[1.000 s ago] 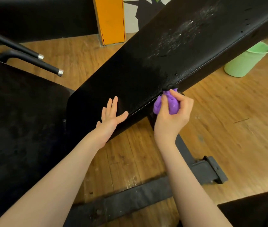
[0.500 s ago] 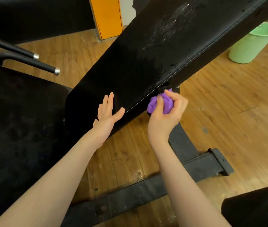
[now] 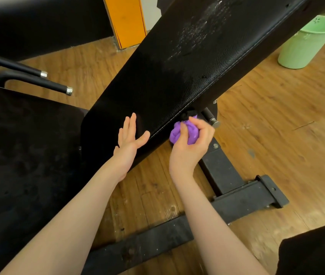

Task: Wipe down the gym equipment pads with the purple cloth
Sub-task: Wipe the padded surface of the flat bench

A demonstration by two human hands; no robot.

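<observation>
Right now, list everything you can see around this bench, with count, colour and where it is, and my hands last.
backrest pad: one, black, slanting from lower centre to upper right, whitish smears near its top
seat pad: one, black, left side
purple cloth: one, bunched, at the backrest pad's lower side edge
bench frame: one, black metal, on the floor below the pads
handle bars: two, black with silver tips, upper left
green bucket: one, pale green, on the floor upper right
orange panel: one, top centre
wooden floor: brown planks
left hand: fingers straight, resting on the backrest pad
right hand: gripping the purple cloth
</observation>
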